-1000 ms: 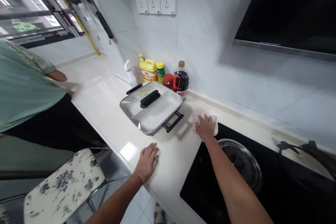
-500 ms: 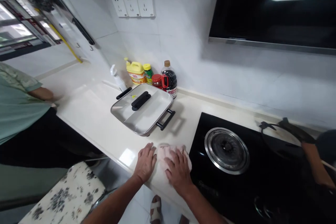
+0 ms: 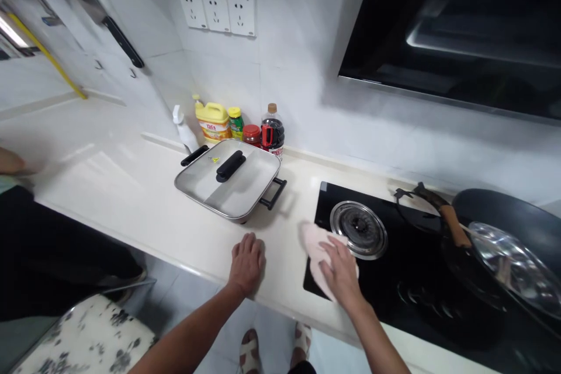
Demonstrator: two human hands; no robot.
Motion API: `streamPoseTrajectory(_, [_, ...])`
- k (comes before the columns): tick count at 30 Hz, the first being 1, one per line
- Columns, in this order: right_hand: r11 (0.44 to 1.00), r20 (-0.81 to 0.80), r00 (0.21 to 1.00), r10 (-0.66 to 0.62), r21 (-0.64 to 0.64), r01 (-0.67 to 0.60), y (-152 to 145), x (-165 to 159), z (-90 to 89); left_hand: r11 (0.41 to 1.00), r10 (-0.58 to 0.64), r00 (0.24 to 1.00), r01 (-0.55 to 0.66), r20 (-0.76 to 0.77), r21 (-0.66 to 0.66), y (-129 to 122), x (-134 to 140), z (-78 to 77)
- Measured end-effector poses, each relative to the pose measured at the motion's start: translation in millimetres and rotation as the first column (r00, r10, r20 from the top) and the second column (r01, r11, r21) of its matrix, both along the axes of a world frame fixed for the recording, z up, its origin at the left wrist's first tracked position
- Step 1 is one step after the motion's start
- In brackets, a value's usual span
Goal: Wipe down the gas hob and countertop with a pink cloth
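My right hand presses down on a pale pink cloth, fingers spread across it. The cloth lies over the left edge of the black glass stove top, beside the round metal burner, with part of it over the white counter. My left hand rests palm down on the counter near its front edge, holding nothing. Beyond it sits a rectangular pan with a glass lid and black handles.
Behind the pan stand a white spray bottle, a yellow detergent jug, a red-lidded jar and a dark sauce bottle. A wok occupies the stove's right side. A floral chair and another person are at left.
My right hand has slid the cloth rightward from the counter onto the stove's edge. My left hand stays on the counter. The view has turned right, showing more of the wok.
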State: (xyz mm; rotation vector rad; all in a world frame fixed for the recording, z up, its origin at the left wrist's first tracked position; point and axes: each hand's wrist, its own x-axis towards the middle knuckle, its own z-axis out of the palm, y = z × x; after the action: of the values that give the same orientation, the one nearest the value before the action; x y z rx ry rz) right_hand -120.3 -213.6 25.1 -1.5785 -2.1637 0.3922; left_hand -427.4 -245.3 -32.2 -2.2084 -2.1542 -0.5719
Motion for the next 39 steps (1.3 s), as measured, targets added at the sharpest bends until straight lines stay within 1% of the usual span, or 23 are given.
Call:
streamPoseTrajectory(3, [0.971, 0.165, 0.957, -0.237, -0.001, 0.241, 13.9, -2.4, -14.7, 1.0, -0.002, 1.0, 0.001, -0.019, -0.003, 0.7, 1.6, 1.2])
streamPoseTrajectory(5, [0.957, 0.183, 0.939, -0.29, 0.025, 0.291, 3.2, -21.3, -27.0, 1.0, -0.001, 1.0, 0.001, -0.021, 0.007, 1.3, 1.6, 1.6])
streamPoseTrajectory(7, [0.976, 0.135, 0.966, -0.219, 0.041, 0.215, -20.9, -48.3, -36.1, 1.0, -0.005, 1.0, 0.005, -0.012, 0.026, 2.1, 0.8, 1.3])
streamPoseTrajectory(9, [0.996, 0.052, 0.996, -0.07, 0.049, 0.068, -50.8, -76.3, -41.2, 0.999, -0.008, 1.0, 0.009, -0.012, 0.044, 3.0, -0.5, 0.6])
streamPoseTrajectory(11, [0.996, -0.055, 0.996, 0.064, 0.058, -0.061, -77.4, -96.6, -42.8, 0.998, -0.012, 1.0, 0.014, -0.029, 0.057, 4.0, -1.8, -0.3])
streamPoseTrajectory(13, [0.994, -0.183, 0.979, 0.093, 0.065, -0.082, -94.5, -100.7, -41.4, 0.998, -0.019, 0.999, 0.023, -0.046, 0.066, 5.0, -2.7, -0.6])
streamPoseTrajectory(15, [0.997, -0.292, 0.956, 0.013, 0.077, 0.01, -100.2, -82.8, -37.8, 0.998, -0.023, 0.998, 0.026, -0.055, 0.057, 6.0, -2.6, 0.4])
streamPoseTrajectory(17, [0.983, -0.341, 0.935, -0.097, 0.116, 0.144, -96.8, -44.5, -33.7, 1.0, -0.015, 0.998, 0.016, -0.053, 0.019, 6.7, -1.5, 2.9])
streamPoseTrajectory(19, [0.947, -0.308, 0.929, -0.207, 0.174, 0.269, -87.7, 3.8, -31.7, 0.999, -0.003, 0.999, 0.001, -0.048, -0.037, 7.2, 0.2, 6.5])
streamPoseTrajectory(20, [0.926, -0.267, 0.922, -0.281, 0.176, 0.333, -81.9, 27.0, -32.2, 0.998, 0.0, 0.999, -0.003, -0.048, -0.064, 7.4, 1.0, 8.3])
streamPoseTrajectory(22, [0.854, -0.154, 0.865, -0.477, 0.154, 0.498, -69.6, 61.6, -36.6, 0.995, 0.005, 0.999, -0.01, -0.053, -0.102, 7.9, 2.5, 11.6])
streamPoseTrajectory(24, [0.768, -0.032, 0.779, -0.626, 0.149, 0.623, -58.6, 72.5, -44.0, 0.993, 0.006, 0.998, -0.014, -0.064, -0.12, 8.3, 3.5, 13.8])
streamPoseTrajectory(25, [0.74, 0.013, 0.748, -0.663, 0.16, 0.653, -54.5, 67.9, -48.1, 0.992, 0.007, 0.998, -0.016, -0.069, -0.123, 8.5, 3.9, 14.4])
streamPoseTrajectory(26, [0.734, 0.043, 0.74, -0.671, 0.174, 0.656, -51.9, 57.3, -51.9, 0.992, 0.008, 0.997, -0.017, -0.073, -0.123, 8.7, 4.1, 14.6])
streamPoseTrajectory(27, [0.753, 0.061, 0.757, -0.65, 0.186, 0.631, -51.0, 41.5, -55.2, 0.993, 0.008, 0.997, -0.017, -0.076, -0.12, 8.8, 4.2, 14.7])
streamPoseTrajectory(28, [0.791, 0.071, 0.795, -0.602, 0.19, 0.582, -51.9, 21.6, -57.8, 0.993, 0.008, 0.997, -0.017, -0.077, -0.116, 8.8, 4.1, 14.5])
streamPoseTrajectory(30, [0.889, 0.075, 0.894, -0.442, 0.172, 0.425, -59.0, -25.1, -60.7, 0.994, 0.009, 0.997, -0.018, -0.074, -0.109, 8.8, 3.8, 13.9])
streamPoseTrajectory(31, [0.926, 0.065, 0.932, -0.357, 0.154, 0.344, -64.7, -49.3, -61.1, 0.994, 0.01, 0.997, -0.018, -0.072, -0.109, 8.8, 3.4, 13.7])
streamPoseTrajectory(33, [0.977, 0.027, 0.983, -0.181, 0.115, 0.177, -78.1, -92.2, -60.1, 0.993, 0.01, 0.998, -0.017, -0.067, -0.114, 8.7, 2.3, 13.8])
streamPoseTrajectory(35, [0.995, -0.014, 0.998, -0.054, 0.086, 0.055, -90.6, -120.5, -56.7, 0.992, -0.002, 0.998, -0.006, -0.066, -0.124, 8.5, 1.0, 15.0])
streamPoseTrajectory(36, [0.997, -0.029, 1.0, -0.01, 0.075, 0.012, -95.8, -127.3, -54.4, 0.992, -0.01, 0.998, 0.002, -0.068, -0.129, 8.3, 0.5, 16.0])
streamPoseTrajectory(37, [0.998, -0.039, 0.999, 0.025, 0.067, -0.022, -100.2, -128.9, -52.1, 0.991, -0.018, 0.997, 0.008, -0.072, -0.132, 8.2, 0.2, 17.2])
streamPoseTrajectory(39, [0.996, -0.04, 0.997, 0.072, 0.057, -0.069, -108.2, -117.7, -48.9, 0.992, -0.016, 0.997, 0.006, -0.079, -0.127, 8.3, 0.3, 19.4])
